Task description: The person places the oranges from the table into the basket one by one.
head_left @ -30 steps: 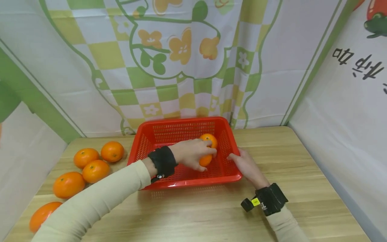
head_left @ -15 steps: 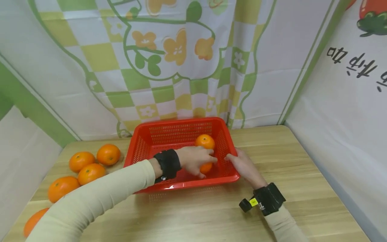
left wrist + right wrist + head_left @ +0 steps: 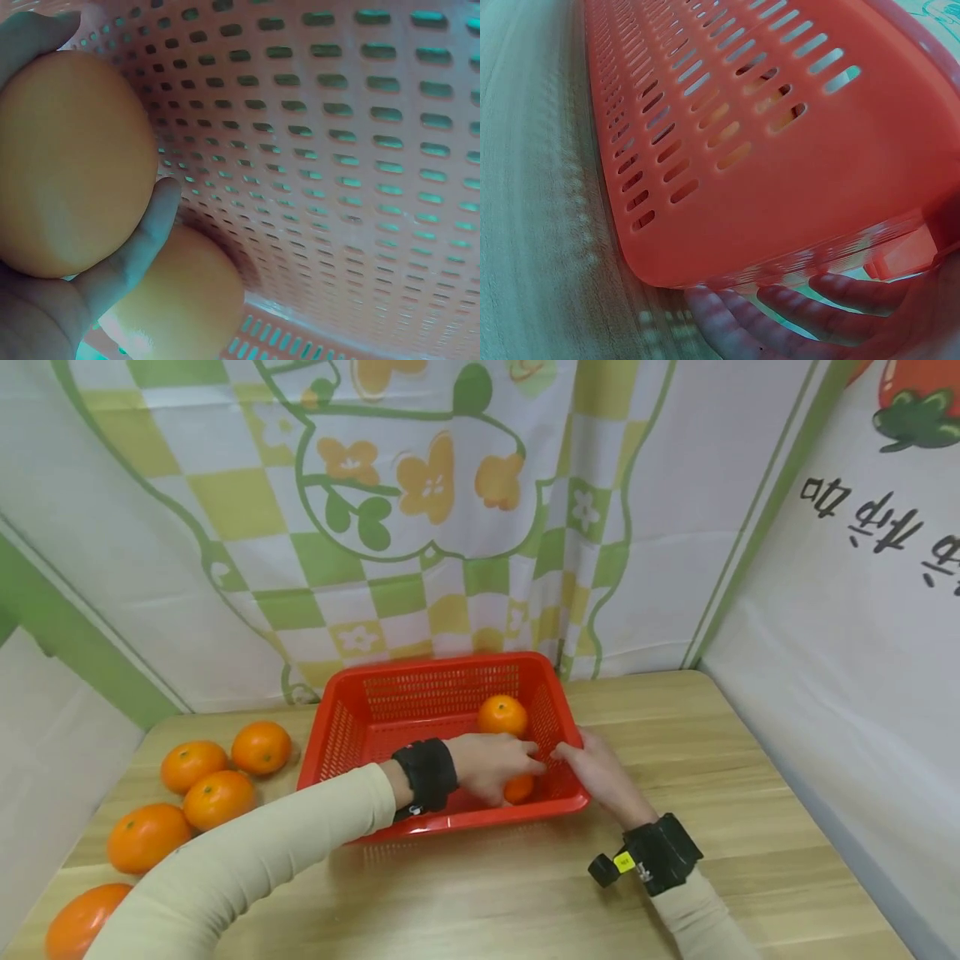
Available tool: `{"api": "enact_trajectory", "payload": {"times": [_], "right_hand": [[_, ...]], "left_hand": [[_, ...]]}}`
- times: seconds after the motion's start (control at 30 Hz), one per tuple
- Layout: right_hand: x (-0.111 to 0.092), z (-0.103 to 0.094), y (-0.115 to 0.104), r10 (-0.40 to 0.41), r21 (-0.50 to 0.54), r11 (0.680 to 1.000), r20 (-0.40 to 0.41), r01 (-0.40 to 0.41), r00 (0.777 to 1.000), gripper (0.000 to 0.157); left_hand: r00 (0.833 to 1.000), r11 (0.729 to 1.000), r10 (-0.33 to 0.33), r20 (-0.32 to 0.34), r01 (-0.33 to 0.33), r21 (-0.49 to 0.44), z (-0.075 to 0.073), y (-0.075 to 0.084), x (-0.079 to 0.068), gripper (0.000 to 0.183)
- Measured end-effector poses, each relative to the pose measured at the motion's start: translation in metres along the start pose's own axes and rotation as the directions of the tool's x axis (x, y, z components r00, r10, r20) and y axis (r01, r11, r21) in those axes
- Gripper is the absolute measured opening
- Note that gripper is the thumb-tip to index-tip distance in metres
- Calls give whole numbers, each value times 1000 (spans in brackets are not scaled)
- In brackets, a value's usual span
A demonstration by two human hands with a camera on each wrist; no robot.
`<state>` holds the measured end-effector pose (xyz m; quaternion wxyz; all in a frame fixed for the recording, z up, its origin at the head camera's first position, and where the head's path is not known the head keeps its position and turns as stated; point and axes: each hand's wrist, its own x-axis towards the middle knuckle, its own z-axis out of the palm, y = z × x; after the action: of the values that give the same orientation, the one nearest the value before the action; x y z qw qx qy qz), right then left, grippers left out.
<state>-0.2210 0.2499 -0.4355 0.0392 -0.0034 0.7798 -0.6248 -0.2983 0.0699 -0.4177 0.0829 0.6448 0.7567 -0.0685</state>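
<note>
Inside a red plastic basket, my left hand holds an orange near the front right corner. The left wrist view shows a finger and thumb spread around that orange, close to the slotted wall. A second orange lies just behind it in the basket. At the basket's right side, my right hand grips the rim, thumb over the edge. From the right wrist, its fingers curl along the outside of the basket wall.
Several more oranges rest on the left part of the wooden table, some partly behind my left sleeve. A patterned curtain hangs right behind the basket. White printed panels close off the sides.
My left hand and its orange have shifted toward the basket's front right corner, uncovering more of the rear orange. The right hand keeps its grip. The head view has turned slightly right.
</note>
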Motion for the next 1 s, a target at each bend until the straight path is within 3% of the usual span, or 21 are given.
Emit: {"api": "enact_trajectory", "payload": {"times": [0.37, 0.67, 1.0], "right_hand": [[-1, 1, -1, -5, 1, 1000, -3, 5, 1000, 36], [-1, 1, 1, 2, -4, 1000, -3, -2, 1000, 35], [0, 3, 1, 18, -5, 1000, -34, -18, 999, 33]], "left_hand": [[999, 999, 39, -16, -39, 12, -1, 3, 6, 58], [1000, 1000, 20, -17, -20, -13, 0, 4, 7, 61], [999, 999, 37, -37, -36, 24, -1, 5, 8, 58]]}}
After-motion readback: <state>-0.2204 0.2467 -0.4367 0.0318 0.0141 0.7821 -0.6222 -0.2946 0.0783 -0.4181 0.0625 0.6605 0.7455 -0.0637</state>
